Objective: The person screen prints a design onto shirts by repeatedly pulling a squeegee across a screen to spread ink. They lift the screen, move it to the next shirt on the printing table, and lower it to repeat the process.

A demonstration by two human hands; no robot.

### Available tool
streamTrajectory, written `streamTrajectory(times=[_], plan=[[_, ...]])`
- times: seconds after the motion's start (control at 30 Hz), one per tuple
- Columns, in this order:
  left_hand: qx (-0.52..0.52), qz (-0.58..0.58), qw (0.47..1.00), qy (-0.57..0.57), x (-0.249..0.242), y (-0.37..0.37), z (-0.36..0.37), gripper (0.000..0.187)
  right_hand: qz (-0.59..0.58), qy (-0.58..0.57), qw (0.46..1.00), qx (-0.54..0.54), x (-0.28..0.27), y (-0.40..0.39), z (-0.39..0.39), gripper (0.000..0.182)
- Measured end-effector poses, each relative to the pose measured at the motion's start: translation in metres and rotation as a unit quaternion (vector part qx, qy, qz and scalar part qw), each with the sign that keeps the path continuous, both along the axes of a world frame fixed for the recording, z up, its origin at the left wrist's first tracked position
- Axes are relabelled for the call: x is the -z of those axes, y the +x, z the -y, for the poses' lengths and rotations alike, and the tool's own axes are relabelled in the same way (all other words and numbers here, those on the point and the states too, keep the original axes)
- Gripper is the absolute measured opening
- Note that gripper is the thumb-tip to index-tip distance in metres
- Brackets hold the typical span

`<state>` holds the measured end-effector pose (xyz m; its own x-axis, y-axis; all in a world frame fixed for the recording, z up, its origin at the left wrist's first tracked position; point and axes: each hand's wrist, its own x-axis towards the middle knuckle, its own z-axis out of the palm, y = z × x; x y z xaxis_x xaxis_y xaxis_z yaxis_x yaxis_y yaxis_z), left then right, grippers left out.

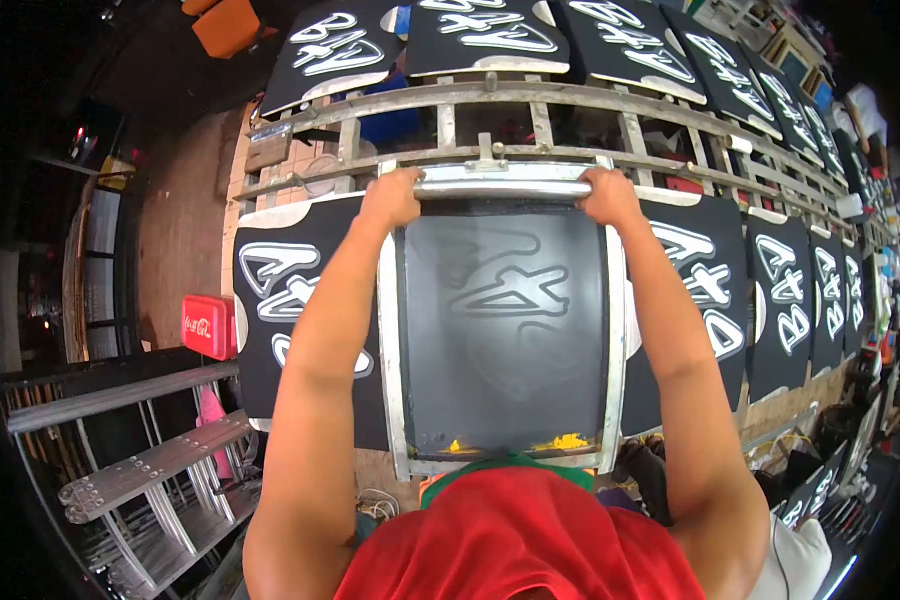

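Observation:
A screen printing frame (616, 330) with pale edges lies in front of me, its dark mesh (510, 370) showing outlined letter shapes. Across its far end runs a silver-handled squeegee (500, 188). My left hand (392, 198) is closed round the squeegee's left end, and my right hand (610, 196) grips the right end. Both arms reach forward over the frame's sides. Yellow smears (570, 441) mark the mesh's near edge. The squeegee's blade is hard to make out against the dark far edge.
Black printed shirts (305, 385) lie on boards either side of the frame, with several more (780, 290) to the right. Another row (490, 35) stretches behind the wooden rails (440, 97). A metal ladder (160, 470) and red Coca-Cola box (208, 327) stand left.

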<state>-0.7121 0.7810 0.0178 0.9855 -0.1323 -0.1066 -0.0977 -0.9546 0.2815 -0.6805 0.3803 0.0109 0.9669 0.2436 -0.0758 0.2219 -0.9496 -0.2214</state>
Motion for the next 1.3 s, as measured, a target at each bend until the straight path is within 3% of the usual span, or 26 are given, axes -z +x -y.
streamTrajectory(times=[0.2, 0.5, 0.57, 0.7, 0.87, 0.97, 1.1, 1.2, 1.23, 1.3], plan=[[0.011, -0.038, 0.998, -0.052, -0.015, 0.007, -0.007, 0.057, -0.024, 0.022, 0.999, -0.037, -0.007, 0.013, 0.002, 0.045], [0.046, -0.083, 0.995, 0.035, -0.021, 0.016, 0.002, 0.047, -0.061, -0.031, 0.995, -0.066, -0.01, 0.031, -0.002, 0.038], [0.043, -0.072, 0.995, 0.056, -0.013, 0.017, 0.002, 0.044, -0.132, -0.084, 0.986, -0.055, -0.014, 0.035, -0.007, 0.036], [0.04, -0.061, 0.991, 0.11, -0.014, 0.0, 0.008, 0.034, -0.076, -0.09, 0.991, -0.061, -0.01, 0.015, -0.004, 0.038], [0.06, -0.023, 0.996, 0.065, 0.002, -0.088, 0.003, 0.031, -0.089, -0.016, 0.995, -0.03, -0.014, -0.082, 0.011, 0.033], [0.092, 0.005, 0.996, 0.023, -0.005, -0.187, 0.009, 0.029, -0.082, -0.002, 0.996, -0.024, -0.011, -0.184, 0.019, 0.032], [0.079, -0.051, 0.996, 0.011, -0.005, -0.326, 0.022, 0.038, -0.044, 0.009, 0.998, -0.036, -0.01, -0.339, 0.033, 0.029], [0.08, 0.016, 0.997, -0.01, -0.001, -0.42, 0.03, 0.042, -0.072, 0.023, 0.997, -0.022, -0.008, -0.437, 0.04, 0.034], [0.093, -0.006, 0.995, -0.033, -0.018, -0.434, 0.035, 0.044, -0.061, 0.022, 0.998, -0.02, -0.012, -0.449, 0.043, 0.034], [0.126, 0.033, 0.991, -0.039, -0.022, -0.439, 0.033, 0.044, 0.067, 0.058, 0.992, -0.085, -0.02, -0.466, 0.048, 0.048]])
